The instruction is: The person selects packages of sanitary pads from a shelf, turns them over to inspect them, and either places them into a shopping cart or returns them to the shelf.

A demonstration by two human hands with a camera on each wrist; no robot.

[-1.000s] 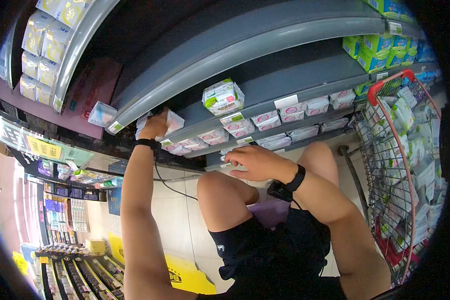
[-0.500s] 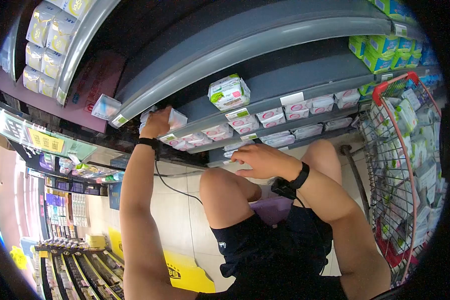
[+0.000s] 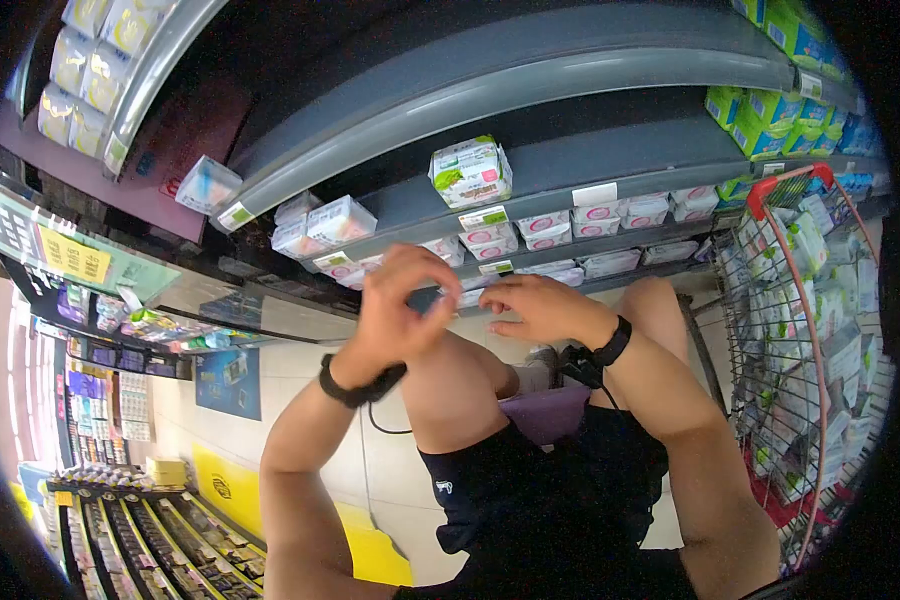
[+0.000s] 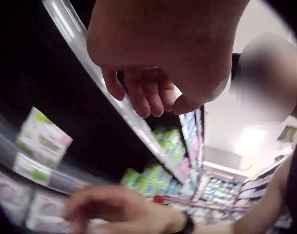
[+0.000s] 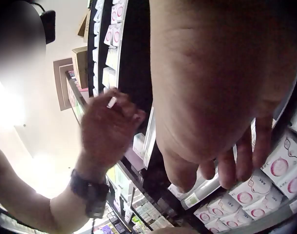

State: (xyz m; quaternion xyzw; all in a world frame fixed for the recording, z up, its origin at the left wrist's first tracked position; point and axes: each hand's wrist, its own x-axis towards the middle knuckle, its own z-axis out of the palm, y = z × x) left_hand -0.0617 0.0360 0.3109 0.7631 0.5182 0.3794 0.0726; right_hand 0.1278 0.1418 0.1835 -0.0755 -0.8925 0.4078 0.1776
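Observation:
My left hand [image 3: 402,305] hovers over the left knee in front of the shelves, fingers loosely curved towards the thumb and no pack in it. My right hand [image 3: 545,308] hangs beside it, above the lap, its fingers relaxed and bent. The two hands are close but apart. Beyond the left hand, white packs [image 3: 340,222] sit side by side at the left end of a shelf. A white-and-green pack [image 3: 470,172], apparently of sanitary pads, stands alone further right on that shelf. Both wrist views show the hands' undersides, with fingers [image 4: 151,92] curled on the left one.
A red-rimmed wire shopping cart [image 3: 820,330] full of packs stands at the right. Grey shelves [image 3: 530,80] arch across the front, with pink-marked packs [image 3: 547,228] lower down. Another white pack [image 3: 208,184] sits near the left shelf corner. My bare knees [image 3: 450,390] are below the hands.
The left hand has let go of the white packs on the shelf and come back right and down, towards the right hand. The right hand has barely moved.

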